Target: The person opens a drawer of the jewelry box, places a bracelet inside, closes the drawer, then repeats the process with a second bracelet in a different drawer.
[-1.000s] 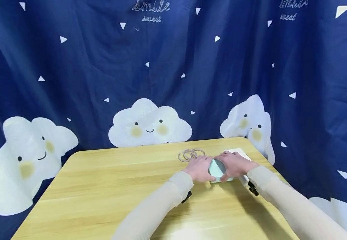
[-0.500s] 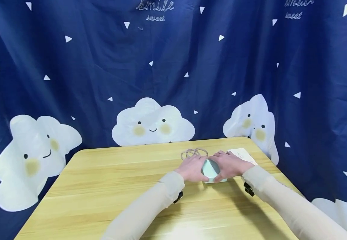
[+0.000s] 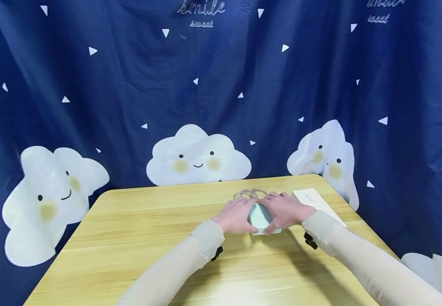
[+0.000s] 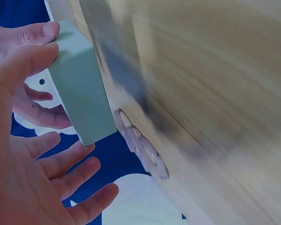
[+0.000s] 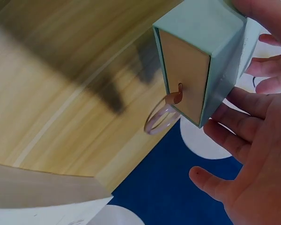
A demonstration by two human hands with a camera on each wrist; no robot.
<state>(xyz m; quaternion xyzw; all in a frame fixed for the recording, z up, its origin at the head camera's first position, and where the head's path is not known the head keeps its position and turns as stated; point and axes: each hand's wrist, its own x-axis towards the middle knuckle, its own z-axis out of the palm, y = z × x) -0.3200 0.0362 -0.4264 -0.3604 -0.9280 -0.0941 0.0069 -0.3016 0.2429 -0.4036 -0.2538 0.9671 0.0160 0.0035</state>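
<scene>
A pale green box (image 3: 260,219) is held between both hands over the right part of the table in the head view. My left hand (image 3: 237,216) grips its left side, thumb toward me and fingers at the far side. The right hand (image 3: 286,210) holds the opposite side the same way. In the right wrist view, the green sleeve (image 5: 196,26) surrounds a tan inner drawer (image 5: 185,63) with a small brown ribbon tab (image 5: 175,97). Below the box in the left wrist view, a shadow falls on the wood.
Several pinkish-brown rings (image 4: 152,157) lie overlapping near the table's back edge, just beyond the hands. At the right side sit a white box (image 3: 308,197) and another white piece (image 3: 329,212), partly behind the right arm. A blue cloud-print curtain (image 3: 213,102) hangs behind the wooden table (image 3: 159,212).
Both hands have carried the green box leftward along the table, away from the white box, which now shows more. The grip looks the same, and the head view has swung slightly left.
</scene>
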